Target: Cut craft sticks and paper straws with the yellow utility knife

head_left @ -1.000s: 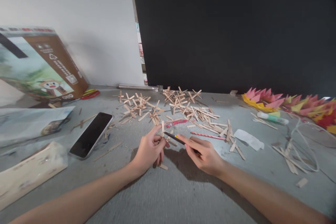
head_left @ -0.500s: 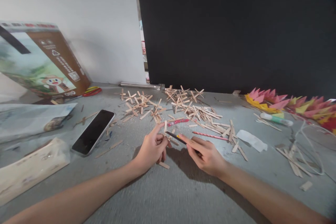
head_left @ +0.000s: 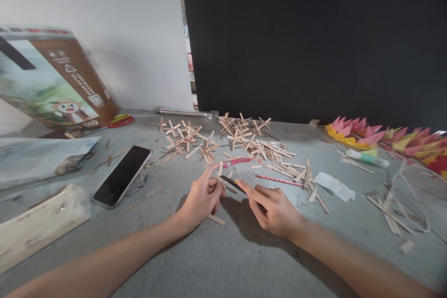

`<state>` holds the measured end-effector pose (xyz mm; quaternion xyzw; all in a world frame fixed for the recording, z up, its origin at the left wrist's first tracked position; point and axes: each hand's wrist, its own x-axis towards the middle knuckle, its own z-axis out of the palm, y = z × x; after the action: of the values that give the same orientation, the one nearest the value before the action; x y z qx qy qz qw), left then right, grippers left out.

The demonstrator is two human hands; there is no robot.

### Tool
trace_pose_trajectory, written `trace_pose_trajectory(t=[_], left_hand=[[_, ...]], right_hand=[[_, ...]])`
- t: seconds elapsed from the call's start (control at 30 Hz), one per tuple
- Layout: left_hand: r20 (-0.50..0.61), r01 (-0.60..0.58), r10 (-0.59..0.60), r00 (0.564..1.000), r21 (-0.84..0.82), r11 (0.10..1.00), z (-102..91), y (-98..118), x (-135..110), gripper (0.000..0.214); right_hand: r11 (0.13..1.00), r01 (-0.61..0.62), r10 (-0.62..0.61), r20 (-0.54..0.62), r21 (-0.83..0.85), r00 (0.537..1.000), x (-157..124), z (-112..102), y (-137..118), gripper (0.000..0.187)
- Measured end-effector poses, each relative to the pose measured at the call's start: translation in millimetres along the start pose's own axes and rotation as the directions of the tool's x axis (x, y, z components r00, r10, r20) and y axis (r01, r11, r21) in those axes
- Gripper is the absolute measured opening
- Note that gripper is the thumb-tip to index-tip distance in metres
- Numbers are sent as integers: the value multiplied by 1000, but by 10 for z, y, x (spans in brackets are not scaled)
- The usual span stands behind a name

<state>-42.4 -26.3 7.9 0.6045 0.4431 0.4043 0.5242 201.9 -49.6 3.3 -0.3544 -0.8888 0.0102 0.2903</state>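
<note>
Near the middle of the table, my left hand (head_left: 202,195) is closed with its fingers curled around a wooden craft stick (head_left: 220,168), which stands up from the fingertips. Other stick pieces show just right of those fingers; whether they are joined to the held one, I cannot tell. My right hand (head_left: 275,207) grips a slim knife (head_left: 230,182) with a dark blade and a bit of yellow by the index finger. Its blade tip points left and meets or nearly meets the upright stick. A loose craft stick (head_left: 216,219) lies below my left hand.
Behind the hands lies a heap of crossed craft sticks (head_left: 188,137). A red patterned strip (head_left: 236,162) and a striped pencil (head_left: 279,180) are close by. Left are a phone (head_left: 122,177), scissors (head_left: 120,121) and a paper bag (head_left: 80,84); right, a glue tube (head_left: 367,158), cable and folded-paper pieces.
My right index finger has slid forward along the top of the knife, and the blade has tilted slightly. My left hand keeps its hold on the stick. The view has shifted a little.
</note>
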Motion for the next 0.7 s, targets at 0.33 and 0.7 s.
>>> trace_pose_trajectory(t=[0.33,0.7], left_hand=[[11,6,-7,1000,22,1000,12,18,-12,55],[-7,19,-19,1000,34,999,10,-4,-8,56]], right_hand=[[986,-114,110,38,121,993,51,-78,-153,54],[911,-258,244,85,321,966,47,-76,-194,50]])
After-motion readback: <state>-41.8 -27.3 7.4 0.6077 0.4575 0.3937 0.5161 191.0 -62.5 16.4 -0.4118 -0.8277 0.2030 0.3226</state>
